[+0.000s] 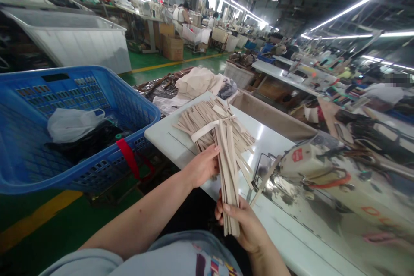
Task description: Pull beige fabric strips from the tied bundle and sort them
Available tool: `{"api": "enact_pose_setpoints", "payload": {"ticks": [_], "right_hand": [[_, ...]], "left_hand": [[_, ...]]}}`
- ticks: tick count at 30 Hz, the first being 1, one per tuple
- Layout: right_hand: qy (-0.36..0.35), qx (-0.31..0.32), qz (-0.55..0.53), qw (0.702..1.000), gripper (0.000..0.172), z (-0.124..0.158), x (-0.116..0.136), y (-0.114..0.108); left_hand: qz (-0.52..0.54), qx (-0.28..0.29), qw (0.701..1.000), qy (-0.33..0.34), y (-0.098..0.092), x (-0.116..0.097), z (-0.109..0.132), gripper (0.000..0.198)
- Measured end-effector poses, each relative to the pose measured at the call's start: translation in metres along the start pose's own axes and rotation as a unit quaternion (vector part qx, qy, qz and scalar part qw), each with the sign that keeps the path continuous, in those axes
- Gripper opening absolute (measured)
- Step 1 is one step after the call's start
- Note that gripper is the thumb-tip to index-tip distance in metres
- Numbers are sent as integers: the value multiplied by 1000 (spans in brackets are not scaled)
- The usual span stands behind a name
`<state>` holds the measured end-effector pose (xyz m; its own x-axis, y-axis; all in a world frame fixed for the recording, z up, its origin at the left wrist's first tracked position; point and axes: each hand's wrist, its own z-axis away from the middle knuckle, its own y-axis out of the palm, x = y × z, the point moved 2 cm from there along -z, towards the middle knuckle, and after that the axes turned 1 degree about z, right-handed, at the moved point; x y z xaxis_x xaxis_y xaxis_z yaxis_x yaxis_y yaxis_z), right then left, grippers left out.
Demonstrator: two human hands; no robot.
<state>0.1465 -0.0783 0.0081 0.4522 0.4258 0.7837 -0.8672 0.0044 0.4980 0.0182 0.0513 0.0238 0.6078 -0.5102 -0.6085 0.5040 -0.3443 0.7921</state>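
Observation:
A bundle of long beige fabric strips is held upright in front of me, over the near edge of the table. My right hand is closed round its lower end, thumb across the front. Higher up, my left hand grips the left side of the same bundle; some of its fingers are hidden behind the strips. One pale strip bends off to the left from the top of the bundle. Behind it, a loose pile of similar strips is spread on the white tabletop.
A sewing machine stands on the table at right. At left is a blue plastic basket holding a white bag and black plastic. A red strap hangs on its rim. Beige cloth lies beyond the table. Other people work farther off.

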Motion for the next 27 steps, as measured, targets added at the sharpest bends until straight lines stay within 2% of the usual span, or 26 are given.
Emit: {"api": "enact_pose_setpoints", "payload": {"ticks": [4, 7, 11, 15, 17, 24, 27], "right_hand": [[-16, 3, -73, 997, 44, 0, 1, 8], [11, -58, -60, 996, 39, -3, 0, 9], [41, -136, -48, 989, 44, -10, -11, 8], [53, -176, -17, 983, 46, -12, -17, 12], [46, -181, 3, 982, 44, -11, -15, 16], [24, -193, 17, 981, 45, -9, -13, 17], [28, -192, 10, 981, 46, -9, -13, 14]], "left_hand": [[-44, 14, 999, 2, 9, -3, 14, 35], [-101, 12, 994, -26, 8, 0, 27, 33], [-174, -34, 983, -48, -6, 16, 44, 36], [-214, -100, 971, -27, -20, 31, 53, 41], [-216, -116, 969, -26, -23, 34, 56, 41], [-199, -116, 972, -53, -18, 27, 59, 28], [-177, -144, 972, -56, -17, 27, 61, 26]]}}
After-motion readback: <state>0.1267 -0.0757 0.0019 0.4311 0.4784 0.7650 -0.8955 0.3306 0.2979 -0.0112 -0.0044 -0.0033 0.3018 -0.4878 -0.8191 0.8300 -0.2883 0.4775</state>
